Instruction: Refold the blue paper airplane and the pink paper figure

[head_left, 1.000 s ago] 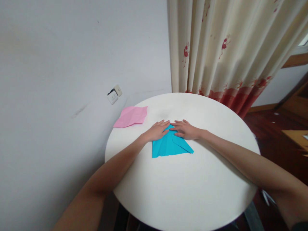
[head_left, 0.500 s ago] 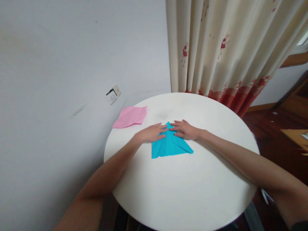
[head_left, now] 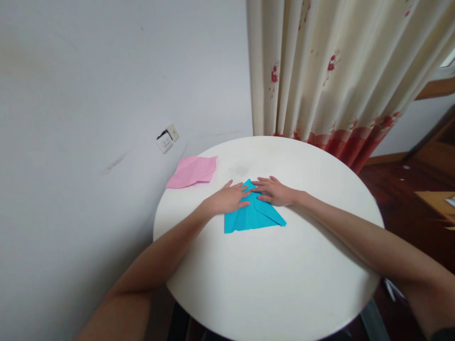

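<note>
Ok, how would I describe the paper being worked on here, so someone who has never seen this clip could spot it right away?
Find the round white table by the floral curtain. Near its far middle lies the blue folded paper, pointed at the top, with the left hand and right hand pressing flat on its tip. The pink paper at the table's left edge lies untouched.

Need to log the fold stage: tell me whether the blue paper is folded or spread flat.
Folded. The blue paper tapers to a point with a diagonal flap overlapping; left hand and right hand press it flat.
</note>
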Available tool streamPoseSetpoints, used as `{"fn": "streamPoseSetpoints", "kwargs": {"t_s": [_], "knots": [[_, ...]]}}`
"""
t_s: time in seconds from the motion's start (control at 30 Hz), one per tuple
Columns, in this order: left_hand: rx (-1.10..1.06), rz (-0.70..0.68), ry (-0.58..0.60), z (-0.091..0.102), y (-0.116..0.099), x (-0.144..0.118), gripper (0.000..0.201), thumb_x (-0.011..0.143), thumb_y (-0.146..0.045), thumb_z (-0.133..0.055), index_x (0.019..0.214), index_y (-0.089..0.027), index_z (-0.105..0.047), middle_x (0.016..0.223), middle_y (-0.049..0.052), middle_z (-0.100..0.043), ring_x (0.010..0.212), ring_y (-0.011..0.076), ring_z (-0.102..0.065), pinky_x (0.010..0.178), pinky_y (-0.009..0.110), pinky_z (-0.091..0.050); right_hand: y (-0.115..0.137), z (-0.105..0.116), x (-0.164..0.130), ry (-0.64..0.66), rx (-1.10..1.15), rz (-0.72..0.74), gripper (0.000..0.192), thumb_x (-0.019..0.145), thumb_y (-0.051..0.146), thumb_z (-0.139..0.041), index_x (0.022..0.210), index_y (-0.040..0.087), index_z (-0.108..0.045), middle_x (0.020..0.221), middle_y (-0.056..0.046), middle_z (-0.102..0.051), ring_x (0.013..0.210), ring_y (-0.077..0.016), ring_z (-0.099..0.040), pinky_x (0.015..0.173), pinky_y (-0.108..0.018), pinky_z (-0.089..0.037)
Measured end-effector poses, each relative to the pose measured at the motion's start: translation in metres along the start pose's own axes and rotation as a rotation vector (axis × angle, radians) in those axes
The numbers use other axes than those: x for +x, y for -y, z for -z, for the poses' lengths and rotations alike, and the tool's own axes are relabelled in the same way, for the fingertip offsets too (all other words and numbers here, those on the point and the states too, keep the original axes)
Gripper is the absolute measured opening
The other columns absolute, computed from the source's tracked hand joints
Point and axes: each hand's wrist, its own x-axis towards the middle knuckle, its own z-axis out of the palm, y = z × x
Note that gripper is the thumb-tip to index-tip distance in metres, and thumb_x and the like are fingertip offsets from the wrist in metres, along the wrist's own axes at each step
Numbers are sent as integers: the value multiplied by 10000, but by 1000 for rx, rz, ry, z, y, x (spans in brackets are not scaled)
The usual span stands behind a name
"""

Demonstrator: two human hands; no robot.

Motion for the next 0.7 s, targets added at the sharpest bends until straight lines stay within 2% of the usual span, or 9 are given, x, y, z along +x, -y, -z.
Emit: {"fn": "streamPoseSetpoints", "kwargs": {"t_s": [0.1, 0.2, 0.3, 0.4, 0.53, 0.7], "knots": [[13, -6, -20, -3, -3, 2, 503, 1006, -483, -429, 1427, -212, -485, 1544, 150, -412, 1481, 298, -281, 1190, 533, -131, 0, 0, 0, -3, 4, -1, 504, 1003, 473, -430, 1483, 321, -456, 1598, -90, -333, 1473, -376, -252, 1117, -707, -178], [17, -26, 8, 1, -8, 0, 485, 1001, -478, -444, 1393, -201, -516, 1510, 139, -465, 1458, 283, -330, 1180, 471, -196, 1, 1, 0, 0, 7, -8, 510, 1004, 466, -432, 1492, 317, -443, 1598, -92, -333, 1473, -378, -251, 1117, -705, -179], [7, -38, 19, 7, -15, -2, 479, 998, -480, -443, 1366, -191, -543, 1500, 131, -479, 1383, 288, -439, 1124, 397, -295, 2, 1, 0, 3, 6, -11, 519, 1007, 467, -430, 1506, 323, -416, 1599, -88, -332, 1472, -372, -256, 1122, -698, -176], [17, -17, 27, 11, -20, -4, 465, 989, -479, -455, 1327, -185, -582, 1471, 140, -506, 1253, 308, -557, 1043, 378, -371, 3, 0, 0, -3, -3, -21, 528, 1016, 481, -404, 1514, 305, -404, 1600, -93, -329, 1473, -360, -259, 1130, -689, -171], [-7, -19, 17, 13, -23, -4, 394, 989, -470, -456, 1187, -206, -671, 1291, 117, -651, 1136, 289, -624, 968, 351, -420, 4, -2, 0, -18, -27, -35, 541, 1023, 488, -373, 1510, 256, -417, 1606, -121, -304, 1475, -351, -259, 1137, -678, -171], [-139, -31, -32, 13, -21, -3, 363, 964, -519, -481, 1060, -264, -721, 1062, 60, -745, 1039, 262, -664, 916, 334, -446, 3, -3, 0, -29, -24, -37, 532, 1019, 487, -385, 1508, 282, -420, 1608, -118, -299, 1476, -355, -258, 1133, -685, -175]]}}
